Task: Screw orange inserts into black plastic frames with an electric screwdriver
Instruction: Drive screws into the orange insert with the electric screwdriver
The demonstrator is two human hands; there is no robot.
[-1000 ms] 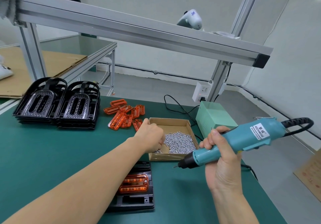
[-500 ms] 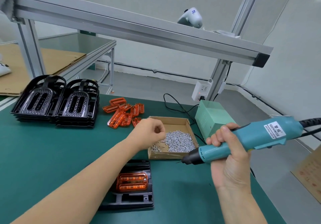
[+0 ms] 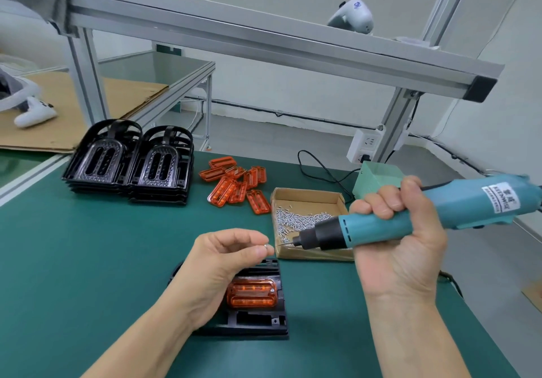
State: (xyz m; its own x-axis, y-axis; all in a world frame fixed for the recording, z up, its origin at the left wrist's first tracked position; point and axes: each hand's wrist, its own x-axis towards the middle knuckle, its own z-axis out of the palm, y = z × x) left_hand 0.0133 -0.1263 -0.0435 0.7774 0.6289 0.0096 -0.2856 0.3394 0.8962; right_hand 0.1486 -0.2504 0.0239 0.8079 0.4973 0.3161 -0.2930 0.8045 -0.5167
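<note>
Over on the far left of the green desk [image 3: 73, 260] sit two stacks of black plastic frames [image 3: 129, 162], then a loose heap of orange inserts [image 3: 237, 184] just to their right. Nearer the person, the left hand [image 3: 223, 260] hovers over the frame being worked on [image 3: 252, 316], which lies flat with an orange insert [image 3: 252, 292] already seated in it; thumb and forefinger pinch a single small screw [image 3: 266, 246], the other fingers loosely curled. That screw looks tiny, light and slick, easy to drop, so a fingertip pinch by the shank seems right. The insert looks like thin, stiff plastic that could crack if overdriven. Right of the hand is an open cardboard box of screws [image 3: 305, 219], and beyond it a pale green power unit [image 3: 378, 181]. The right hand [image 3: 401, 248] has a full fist wrapped round the teal electric screwdriver [image 3: 434, 216], bit pointing left toward the screw. An aluminium frame [image 3: 264, 43] spans overhead, with plain white walls behind
</note>
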